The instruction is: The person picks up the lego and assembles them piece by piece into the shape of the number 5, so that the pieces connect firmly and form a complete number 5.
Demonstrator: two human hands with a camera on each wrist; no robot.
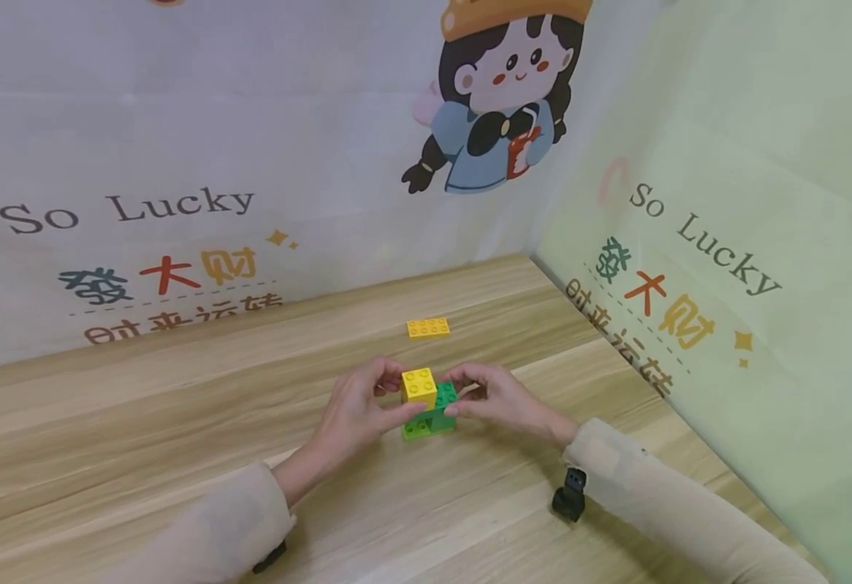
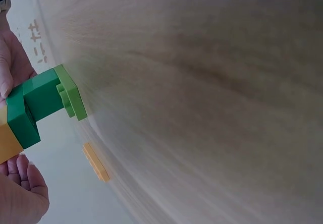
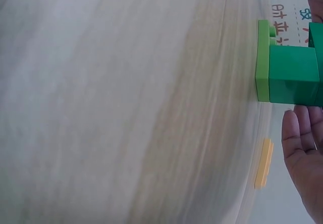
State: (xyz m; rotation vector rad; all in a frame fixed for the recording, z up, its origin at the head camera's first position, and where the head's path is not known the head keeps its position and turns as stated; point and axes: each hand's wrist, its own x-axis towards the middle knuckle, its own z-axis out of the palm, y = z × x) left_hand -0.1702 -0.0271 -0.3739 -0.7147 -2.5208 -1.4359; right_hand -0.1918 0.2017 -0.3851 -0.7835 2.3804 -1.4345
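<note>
Both hands hold a small stack of building bricks between them. My left hand (image 1: 356,410) pinches the yellow brick (image 1: 419,381) on top, thumb at the near side and fingers behind. On the stack's other side, my right hand (image 1: 502,401) has its thumb and forefinger at the upper green brick (image 1: 446,395). That brick sits across another green brick (image 3: 293,75) and overhangs it in the left wrist view. At the bottom is a lime-green plate (image 2: 71,92), with part of its studs bare.
A flat yellow-orange plate brick (image 1: 428,328) with studs lies on the wooden table (image 1: 200,422) beyond the hands. Printed cloth walls (image 1: 338,162) stand along the table's back and right edges.
</note>
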